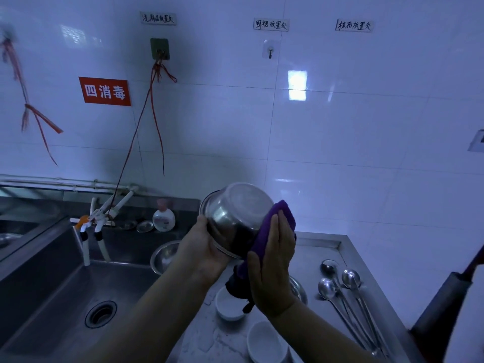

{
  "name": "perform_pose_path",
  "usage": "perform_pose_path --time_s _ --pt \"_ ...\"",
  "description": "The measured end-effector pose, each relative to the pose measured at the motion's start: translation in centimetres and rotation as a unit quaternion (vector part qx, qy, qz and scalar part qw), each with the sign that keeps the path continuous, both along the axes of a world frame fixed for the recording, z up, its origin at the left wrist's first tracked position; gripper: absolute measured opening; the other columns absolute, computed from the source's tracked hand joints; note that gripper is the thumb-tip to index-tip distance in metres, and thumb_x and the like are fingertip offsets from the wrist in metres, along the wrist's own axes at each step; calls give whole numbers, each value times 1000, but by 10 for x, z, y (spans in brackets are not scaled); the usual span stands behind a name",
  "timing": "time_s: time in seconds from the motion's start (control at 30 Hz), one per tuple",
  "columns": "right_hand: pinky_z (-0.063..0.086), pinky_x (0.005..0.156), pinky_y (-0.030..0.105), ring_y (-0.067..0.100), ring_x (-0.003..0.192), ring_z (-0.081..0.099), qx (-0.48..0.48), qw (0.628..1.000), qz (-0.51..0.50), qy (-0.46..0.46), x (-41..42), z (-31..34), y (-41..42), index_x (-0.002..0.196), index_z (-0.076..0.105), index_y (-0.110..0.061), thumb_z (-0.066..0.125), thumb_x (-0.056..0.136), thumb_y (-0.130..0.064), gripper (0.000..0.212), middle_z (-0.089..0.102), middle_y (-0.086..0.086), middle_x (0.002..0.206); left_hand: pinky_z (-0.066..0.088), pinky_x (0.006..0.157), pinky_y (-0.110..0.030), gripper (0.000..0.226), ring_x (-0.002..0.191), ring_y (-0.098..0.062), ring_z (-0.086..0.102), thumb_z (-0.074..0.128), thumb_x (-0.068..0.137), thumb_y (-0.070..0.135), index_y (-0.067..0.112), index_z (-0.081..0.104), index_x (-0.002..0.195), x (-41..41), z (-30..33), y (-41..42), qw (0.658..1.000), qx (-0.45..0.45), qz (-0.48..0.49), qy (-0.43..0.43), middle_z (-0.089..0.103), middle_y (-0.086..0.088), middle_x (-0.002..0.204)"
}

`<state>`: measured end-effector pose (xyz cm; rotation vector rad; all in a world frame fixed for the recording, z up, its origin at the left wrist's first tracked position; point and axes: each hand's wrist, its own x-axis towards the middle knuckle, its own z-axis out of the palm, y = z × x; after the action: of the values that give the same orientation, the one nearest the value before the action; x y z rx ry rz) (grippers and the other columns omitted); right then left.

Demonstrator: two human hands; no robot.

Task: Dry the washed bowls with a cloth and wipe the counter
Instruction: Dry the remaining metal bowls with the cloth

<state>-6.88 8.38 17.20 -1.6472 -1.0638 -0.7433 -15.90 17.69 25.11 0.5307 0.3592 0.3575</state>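
Bowl [237, 218], steel, held aloft between sink [65, 297] and counter [327, 247], left hand [201, 247] gripping its rim.
Right hand [272, 260], fingers flat, presses a purple cloth [272, 226] against its side; red wall sign [104, 91] reads "四消毒"; spoons [340, 284] lie on the counter.

cloth [277, 226]: purple | held bowl [235, 216]: silver steel | small bowls [264, 341]: white | spoons [340, 286]: silver | counter [314, 250]: grey steel | wall sign [104, 91]: red, white characters | bottle [163, 218]: white, pink cap
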Motion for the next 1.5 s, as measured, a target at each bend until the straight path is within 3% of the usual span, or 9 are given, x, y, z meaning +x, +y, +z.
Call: perform_pose_path --time_s 0.17,0.3,0.63,0.73,0.9,1.07,1.2,1.33,1.5 --pt "38 101 51 27 133 34 -121 979 -14 -163 13 13 1 137 36 -8 43 88 -27 53 44 15 143 52 77 -39 46 102 -32 64 31 101 36 4 52 128 0 -5 -3 997 49 33 39 67 -22 112" --pt "26 109 44 20 137 34 -169 959 15 -227 14 23 4 135 50 -12 45 86 -25 51 48 6 142 51 83 -37 45 106 -28 64 32 100 36 6 56 125 1 -7 -2 995 85 13 45 67 -18 114" --pt "28 108 47 19 132 42 -140 936 72 -316 30 12 -7 129 56 -17 47 83 -16 47 52 1 138 60 71 -31 53 88 -27 69 28 100 38 -4 58 115 -2 -5 7 998 40 -11 42 70 -23 102" --pt "30 106 52 27 130 39 -77 960 86 -255 40 7 -11 128 48 -12 39 94 -23 36 44 7 139 60 62 -34 45 86 -29 69 33 102 34 -1 55 121 -1 0 7 999 31 32 31 69 -23 103" --pt "31 108 51 33 131 36 19 992 123 0 37 11 -6 134 42 -1 31 98 -20 43 41 24 139 58 79 -38 42 105 -27 64 33 102 31 5 55 127 1 -6 6 997 31 63 25 66 -16 117" --pt "25 115 30 15 137 33 56 964 186 180 43 15 -7 140 35 -4 32 92 -6 47 39 12 146 57 67 -36 44 98 -27 68 28 102 33 8 53 129 5 -16 8 994 70 66 43 68 -15 113" --pt "27 115 39 14 135 38 79 910 265 309 53 15 -11 138 43 -9 31 92 -12 48 46 2 143 54 71 -38 43 98 -28 68 34 101 37 9 57 124 7 -21 8 980 146 95 94 70 -13 109" --pt "34 111 40 15 125 50 72 877 282 382 63 9 -15 127 54 -10 37 85 -16 46 58 3 131 54 73 -37 38 95 -27 67 41 98 41 14 67 104 8 -20 5 918 326 118 194 72 -12 98" --pt "37 104 23 18 113 56 -18 917 243 316 71 6 -11 111 60 -17 36 87 -18 34 62 -1 116 49 75 -37 34 84 -22 62 41 98 32 11 64 86 17 -35 -13 774 569 102 259 66 -9 86"
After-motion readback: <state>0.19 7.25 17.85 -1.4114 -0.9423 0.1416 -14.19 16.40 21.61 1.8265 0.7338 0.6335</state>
